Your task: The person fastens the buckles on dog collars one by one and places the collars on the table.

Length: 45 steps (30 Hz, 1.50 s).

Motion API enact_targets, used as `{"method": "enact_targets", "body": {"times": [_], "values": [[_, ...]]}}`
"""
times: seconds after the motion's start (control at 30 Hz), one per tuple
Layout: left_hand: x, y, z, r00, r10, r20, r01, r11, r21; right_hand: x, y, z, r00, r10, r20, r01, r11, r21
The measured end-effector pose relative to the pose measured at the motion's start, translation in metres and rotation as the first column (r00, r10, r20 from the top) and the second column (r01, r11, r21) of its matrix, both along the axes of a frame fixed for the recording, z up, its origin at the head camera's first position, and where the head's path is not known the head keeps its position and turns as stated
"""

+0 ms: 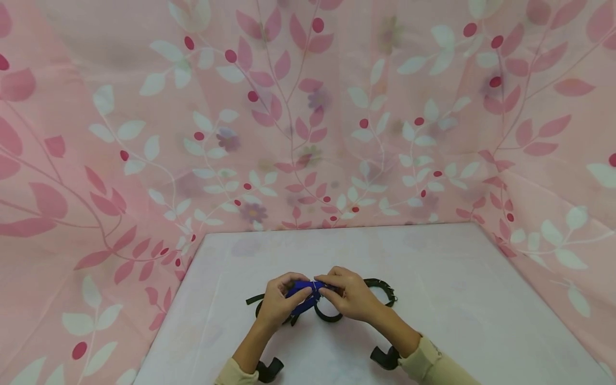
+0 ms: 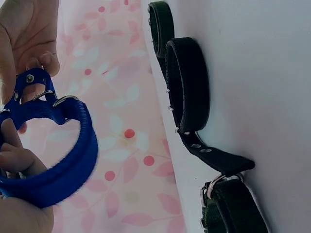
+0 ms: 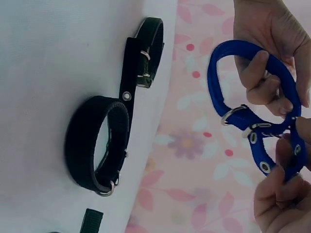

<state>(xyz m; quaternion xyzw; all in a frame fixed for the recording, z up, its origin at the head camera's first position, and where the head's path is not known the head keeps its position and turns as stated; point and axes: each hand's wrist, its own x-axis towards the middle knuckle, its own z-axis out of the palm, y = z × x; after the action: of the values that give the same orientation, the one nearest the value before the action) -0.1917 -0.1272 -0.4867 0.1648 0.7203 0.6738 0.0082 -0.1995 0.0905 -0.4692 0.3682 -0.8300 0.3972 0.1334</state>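
Both hands hold a blue collar (image 1: 302,308) above the table. It is a padded strap with a metal buckle, a D-ring and eyelets, closed into a loop. My left hand (image 1: 279,300) grips the loop's padded band, with some fingers inside it in the right wrist view. My right hand (image 1: 353,297) pinches the eyeleted strap end (image 3: 265,167) near the buckle (image 3: 255,128). Below the hands lies a black collar (image 2: 187,87), curled into a ring on its side. A dark green collar (image 1: 385,283) lies to the right, and another dark collar (image 2: 235,206) sits by the left hand, partly hidden.
A white cloth covers the table (image 1: 433,256). Pink floral curtains (image 1: 289,133) hang behind and on both sides. Black devices (image 1: 385,357) are worn at both wrists.
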Motion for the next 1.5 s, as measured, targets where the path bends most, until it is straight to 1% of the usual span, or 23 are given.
{"method": "enact_targets", "body": {"times": [0.1, 0.2, 0.27, 0.33, 0.4, 0.5, 0.6, 0.73, 0.8, 0.9, 1.0, 1.07, 1.17, 1.23, 1.33, 1.5], "values": [[0.0, -0.001, 0.003, 1.0, -0.021, 0.0, 0.021, 0.999, 0.049, -0.001, -0.001, 0.0, 0.999, 0.007, -0.032, -0.008, 0.999, -0.032], [-0.001, -0.002, 0.005, 0.997, -0.069, -0.027, 0.071, 0.993, 0.092, -0.002, -0.003, 0.001, 0.999, 0.03, -0.031, -0.032, 0.995, -0.09], [-0.002, -0.001, 0.006, 0.994, -0.096, -0.051, 0.102, 0.987, 0.12, -0.003, -0.005, 0.002, 0.999, 0.032, -0.024, -0.035, 0.991, -0.127], [-0.003, 0.0, 0.008, 0.992, -0.108, -0.059, 0.116, 0.982, 0.152, -0.004, -0.007, 0.003, 0.999, 0.021, -0.028, -0.025, 0.988, -0.152], [-0.004, 0.002, 0.009, 0.992, -0.107, -0.064, 0.116, 0.978, 0.174, -0.005, -0.009, 0.004, 0.999, 0.009, -0.036, -0.015, 0.984, -0.179], [-0.005, 0.005, 0.012, 0.995, -0.087, -0.051, 0.095, 0.976, 0.197, -0.006, -0.011, 0.005, 1.0, 0.012, -0.011, -0.014, 0.969, -0.245], [-0.005, 0.007, 0.015, 0.999, -0.044, -0.031, 0.05, 0.979, 0.199, -0.005, -0.015, 0.006, 0.999, 0.025, 0.039, -0.012, 0.949, -0.314], [-0.006, 0.007, 0.018, 0.999, 0.038, 0.012, -0.039, 0.972, 0.232, -0.004, -0.023, 0.012, 0.994, 0.011, 0.105, 0.026, 0.941, -0.336], [-0.006, 0.006, 0.02, 0.998, 0.056, 0.031, -0.063, 0.967, 0.248, 0.0, -0.026, 0.02, 0.99, 0.006, 0.142, 0.042, 0.942, -0.334], [-0.006, 0.003, 0.022, 0.996, 0.054, 0.064, -0.068, 0.968, 0.24, 0.008, -0.029, 0.033, 0.982, -0.003, 0.19, 0.067, 0.942, -0.33], [-0.007, 0.002, 0.022, 0.995, 0.038, 0.093, -0.056, 0.979, 0.195, 0.016, -0.028, 0.043, 0.98, -0.021, 0.198, 0.086, 0.941, -0.328], [-0.008, 0.001, 0.022, 0.994, 0.036, 0.104, -0.054, 0.983, 0.174, 0.017, -0.028, 0.044, 0.978, -0.032, 0.204, 0.099, 0.94, -0.327], [-0.009, 0.001, 0.023, 0.994, 0.047, 0.1, -0.063, 0.985, 0.162, 0.018, -0.027, 0.044, 0.976, -0.033, 0.214, 0.105, 0.937, -0.332], [-0.009, 0.002, 0.023, 0.993, 0.062, 0.096, -0.077, 0.983, 0.164, 0.018, -0.027, 0.045, 0.973, -0.042, 0.225, 0.118, 0.935, -0.334], [-0.009, 0.003, 0.023, 0.991, 0.088, 0.103, -0.105, 0.98, 0.167, 0.019, -0.027, 0.045, 0.974, -0.049, 0.22, 0.122, 0.934, -0.335], [-0.008, 0.003, 0.024, 0.987, 0.106, 0.12, -0.126, 0.976, 0.179, 0.02, -0.026, 0.043, 0.976, -0.049, 0.214, 0.121, 0.933, -0.338]]}}
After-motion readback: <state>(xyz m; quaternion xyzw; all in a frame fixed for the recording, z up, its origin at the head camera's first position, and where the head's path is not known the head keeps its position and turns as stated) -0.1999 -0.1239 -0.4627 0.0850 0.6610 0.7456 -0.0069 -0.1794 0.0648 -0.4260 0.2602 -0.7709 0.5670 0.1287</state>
